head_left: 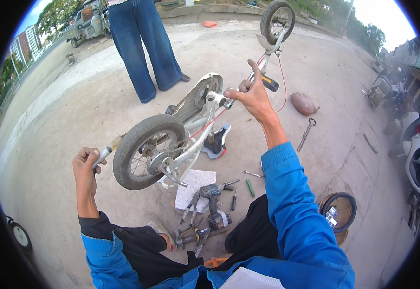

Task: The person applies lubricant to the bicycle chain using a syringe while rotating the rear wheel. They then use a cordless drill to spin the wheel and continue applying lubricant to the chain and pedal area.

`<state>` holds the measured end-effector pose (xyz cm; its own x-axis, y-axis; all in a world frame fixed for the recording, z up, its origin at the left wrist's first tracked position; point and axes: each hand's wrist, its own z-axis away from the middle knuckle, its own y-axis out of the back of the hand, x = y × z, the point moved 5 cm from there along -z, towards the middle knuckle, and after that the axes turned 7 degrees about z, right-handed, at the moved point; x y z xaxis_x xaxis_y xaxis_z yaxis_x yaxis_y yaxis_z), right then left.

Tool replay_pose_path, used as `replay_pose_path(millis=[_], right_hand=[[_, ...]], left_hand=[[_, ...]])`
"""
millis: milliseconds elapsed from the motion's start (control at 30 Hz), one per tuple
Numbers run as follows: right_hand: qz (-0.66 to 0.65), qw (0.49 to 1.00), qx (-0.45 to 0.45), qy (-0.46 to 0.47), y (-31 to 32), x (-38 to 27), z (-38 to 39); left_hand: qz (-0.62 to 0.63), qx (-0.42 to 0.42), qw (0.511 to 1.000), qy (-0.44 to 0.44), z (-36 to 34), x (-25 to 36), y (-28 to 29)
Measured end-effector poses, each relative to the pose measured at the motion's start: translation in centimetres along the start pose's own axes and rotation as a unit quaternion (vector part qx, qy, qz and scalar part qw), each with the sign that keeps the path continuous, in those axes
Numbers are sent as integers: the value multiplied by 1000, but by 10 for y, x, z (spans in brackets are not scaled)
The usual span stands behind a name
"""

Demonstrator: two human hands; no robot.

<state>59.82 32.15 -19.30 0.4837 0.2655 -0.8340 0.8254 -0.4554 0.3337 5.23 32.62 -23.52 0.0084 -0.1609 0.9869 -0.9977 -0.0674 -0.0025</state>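
My left hand [85, 163] is closed on a syringe [106, 152] with a light barrel and amber tip, left of the small white bicycle's wheel [127, 167]. My right hand [250, 96] is raised beside the white frame [198, 140], index finger and thumb spread, other fingers bent; it appears to hold nothing. The bicycle lies partly dismantled, with chain guard [202, 86], red cable [282, 86] and far wheel [267, 24]. A saddle [219, 144] is behind it. Below lie a power drill [212, 197], pale board [195, 178], screwdriver [234, 200] and several other tools.
A person in wide jeans [142, 53] stands ahead. Right are a reddish rounded object [304, 103], long metal tool [306, 135], round container with black ring [349, 212] and parked scooters [414, 164]. A three-wheeled vehicle [80, 29] stands behind; a tire [19, 233] is at left.
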Motion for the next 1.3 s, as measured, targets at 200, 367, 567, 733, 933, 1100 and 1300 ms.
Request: replay_pose_path(millis=[200,367,567,733,933,1100,1300], right_hand=[[-8,1000,-8,-4,1,-9,4],[-64,998,-8,-16,-3,-25,8],[-86,996,-3,-15,-2,-34,8],[-79,997,-22,-16,-2,-33,12],[-60,998,-25,-5,-6,-34,12],[-34,999,-22,2,-9,-17,6],[-23,999,-28,20,-10,-4,4]], left_hand=[[14,-10,1000,-8,0,0,-1],[31,-11,999,4,1,1,4],[26,0,999,23,4,7,3],[36,-6,999,13,6,6,4],[36,-8,999,13,5,4,5],[39,-12,999,11,3,3,5],[23,-10,1000,12,0,-4,6]])
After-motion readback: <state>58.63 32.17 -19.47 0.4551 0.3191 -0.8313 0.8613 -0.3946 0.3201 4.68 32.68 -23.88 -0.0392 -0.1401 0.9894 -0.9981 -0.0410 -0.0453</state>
